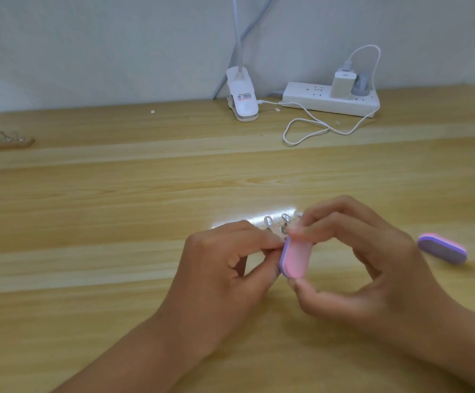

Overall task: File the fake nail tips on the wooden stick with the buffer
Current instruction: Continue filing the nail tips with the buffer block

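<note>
One buffer (295, 260) pinched in right grip (372, 268).

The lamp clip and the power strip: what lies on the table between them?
Head view: a white cable runs from the lamp clip toward the power strip, a small white scrap beside it.

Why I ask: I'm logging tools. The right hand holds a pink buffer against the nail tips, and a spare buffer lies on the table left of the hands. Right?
Not quite: the head view shows the spare buffer lying on the table right of the hands, not left. The rest holds: the right hand holds the pink buffer against the nail tips.
</note>
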The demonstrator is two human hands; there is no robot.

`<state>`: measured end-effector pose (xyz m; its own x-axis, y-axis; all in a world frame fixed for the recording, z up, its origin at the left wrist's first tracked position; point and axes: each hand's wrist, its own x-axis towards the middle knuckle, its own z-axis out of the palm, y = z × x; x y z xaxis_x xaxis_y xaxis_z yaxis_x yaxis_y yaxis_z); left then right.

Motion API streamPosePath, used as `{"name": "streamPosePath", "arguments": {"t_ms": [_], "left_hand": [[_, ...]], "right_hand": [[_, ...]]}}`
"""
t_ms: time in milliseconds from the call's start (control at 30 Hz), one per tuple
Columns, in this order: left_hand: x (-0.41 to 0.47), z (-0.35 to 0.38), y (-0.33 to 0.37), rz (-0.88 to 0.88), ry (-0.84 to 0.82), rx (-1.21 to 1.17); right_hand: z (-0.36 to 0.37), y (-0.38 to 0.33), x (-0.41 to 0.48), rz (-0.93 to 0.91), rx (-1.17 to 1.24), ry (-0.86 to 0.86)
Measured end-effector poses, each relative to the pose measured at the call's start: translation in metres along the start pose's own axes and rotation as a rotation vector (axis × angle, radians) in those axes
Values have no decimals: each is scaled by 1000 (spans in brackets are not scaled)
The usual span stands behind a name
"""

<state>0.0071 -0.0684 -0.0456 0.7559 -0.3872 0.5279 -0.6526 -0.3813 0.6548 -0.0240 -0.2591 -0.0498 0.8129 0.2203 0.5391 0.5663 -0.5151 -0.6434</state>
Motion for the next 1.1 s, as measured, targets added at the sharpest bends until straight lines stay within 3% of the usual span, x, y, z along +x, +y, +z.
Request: {"name": "streamPosePath", "arguments": {"t_ms": [500,1100], "left_hand": [[-1,-2,4,-300,-56,-424],[0,-6,6,-376,-90,-558]], "right_hand": [[-7,0,2,-18,120,-54],[-6,6,0,-74,122,18]]}}
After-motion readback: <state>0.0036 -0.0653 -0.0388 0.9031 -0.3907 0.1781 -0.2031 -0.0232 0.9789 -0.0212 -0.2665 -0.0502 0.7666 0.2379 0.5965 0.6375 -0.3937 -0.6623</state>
